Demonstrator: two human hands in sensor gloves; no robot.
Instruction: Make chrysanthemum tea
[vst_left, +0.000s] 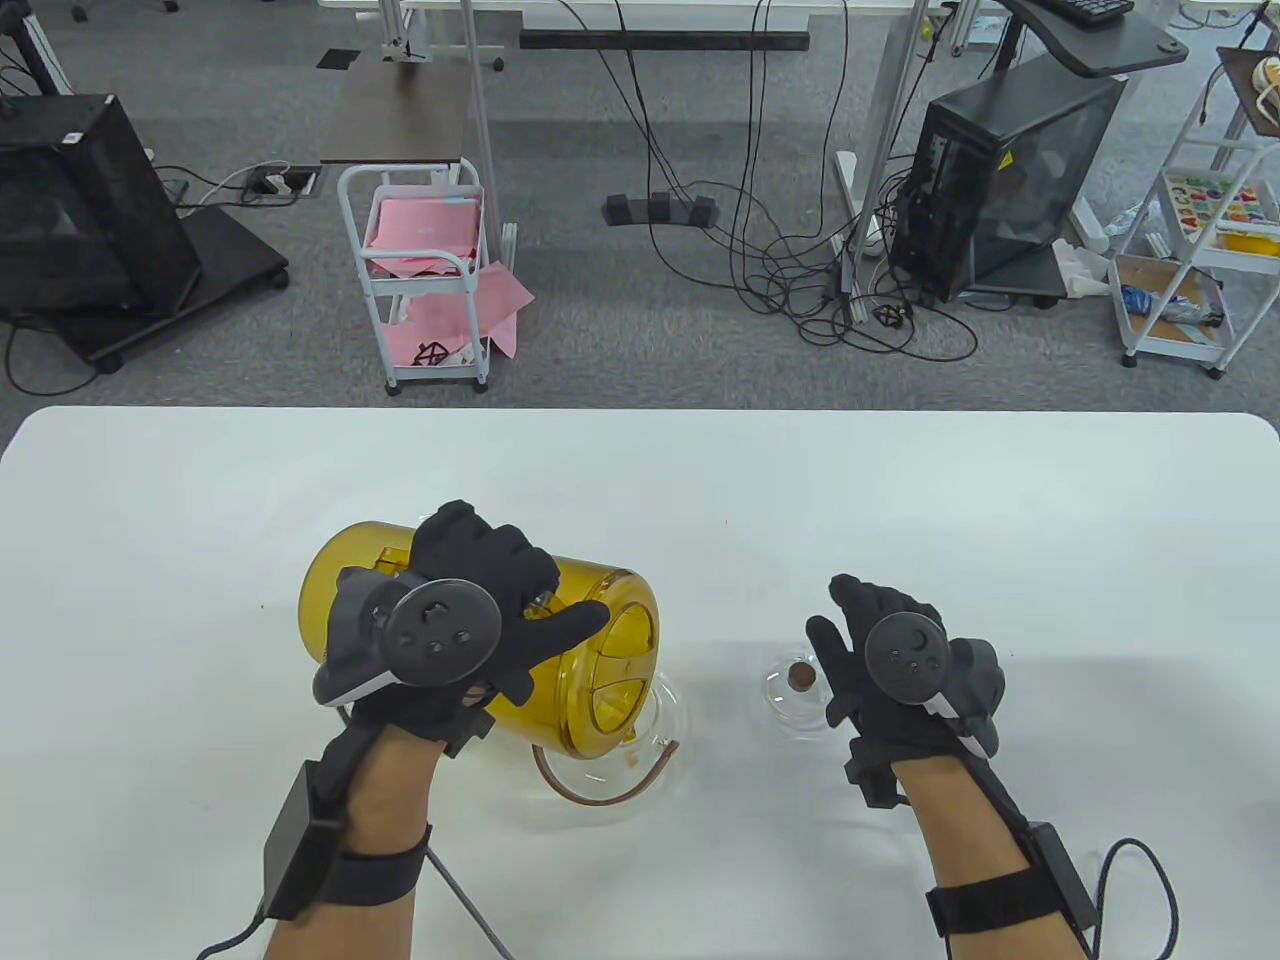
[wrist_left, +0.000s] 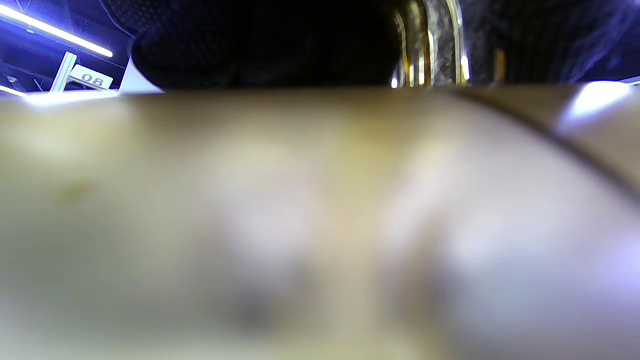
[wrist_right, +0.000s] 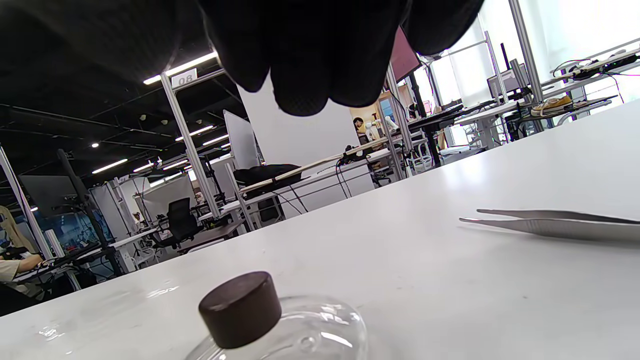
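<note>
My left hand (vst_left: 515, 585) grips the handle of a yellow see-through pitcher (vst_left: 600, 660), which is tipped on its side with its mouth to the right, over a clear glass teapot (vst_left: 640, 775) with a brown handle. In the left wrist view the pitcher (wrist_left: 320, 200) is a blur filling the frame. A glass lid (vst_left: 795, 690) with a brown knob (wrist_right: 240, 307) lies on the table right of the teapot. My right hand (vst_left: 855, 640) hovers just right of the lid, fingers (wrist_right: 310, 60) relaxed and holding nothing. Whether liquid is flowing cannot be told.
Metal tweezers (wrist_right: 550, 225) lie on the white table (vst_left: 200, 520) to the right of the lid, seen only in the right wrist view. Beyond the table's far edge are the floor, a white cart (vst_left: 420, 280) and cables.
</note>
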